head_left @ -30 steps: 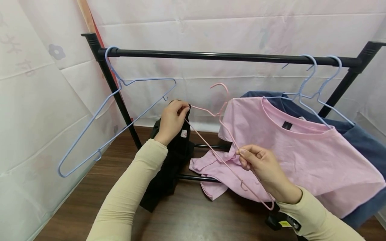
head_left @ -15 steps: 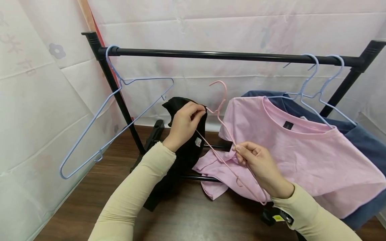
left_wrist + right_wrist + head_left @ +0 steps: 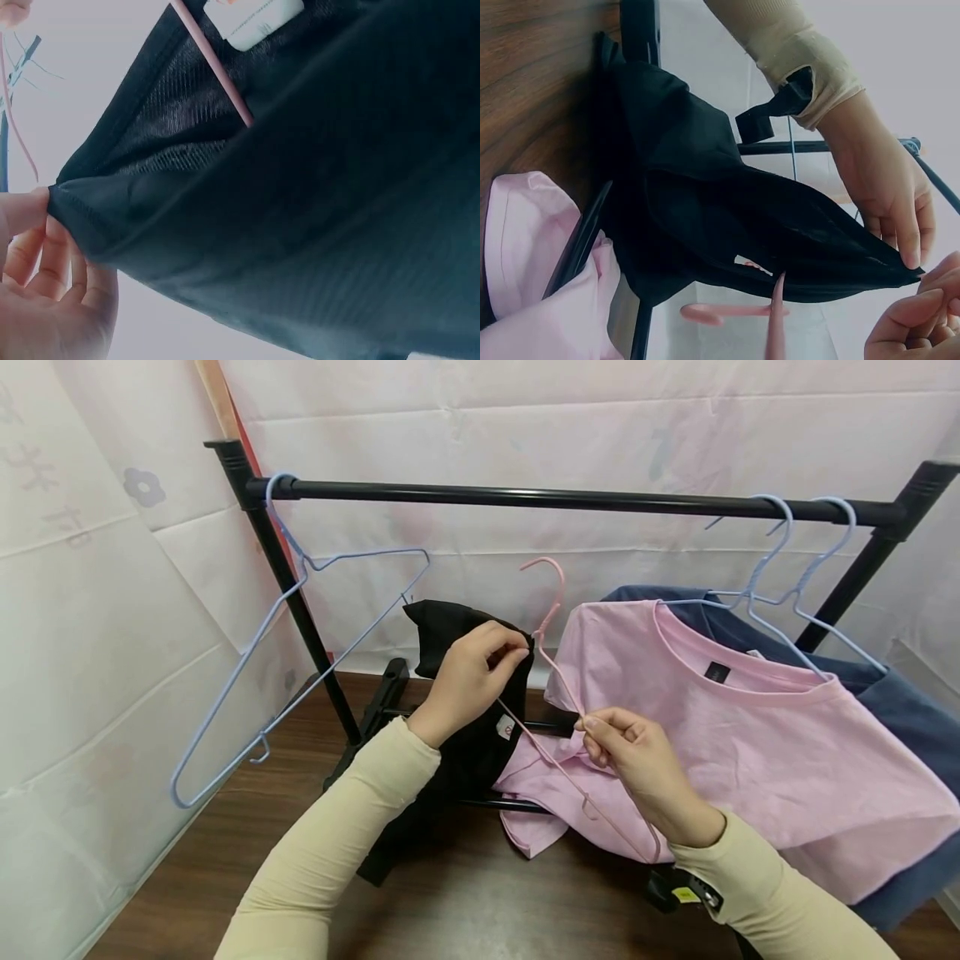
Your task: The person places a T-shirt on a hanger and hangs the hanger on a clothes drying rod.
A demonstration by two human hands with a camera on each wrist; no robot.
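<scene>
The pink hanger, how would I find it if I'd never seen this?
Find the black rail. Below its middle, two hands hold the pink hanger against a black garment. The other hangers are blue and hooked on the rail.

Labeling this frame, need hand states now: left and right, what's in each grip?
Left hand: closed, pinching the black garment at its edge.
Right hand: closed, gripping the pink hanger by its wire.

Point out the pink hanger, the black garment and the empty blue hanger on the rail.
pink hanger (image 3: 552, 587): head view, on its hook.
black garment (image 3: 465, 752): head view, on the hanging cloth below the left wrist.
empty blue hanger (image 3: 247, 647): head view, on its long sloping wire.
</scene>
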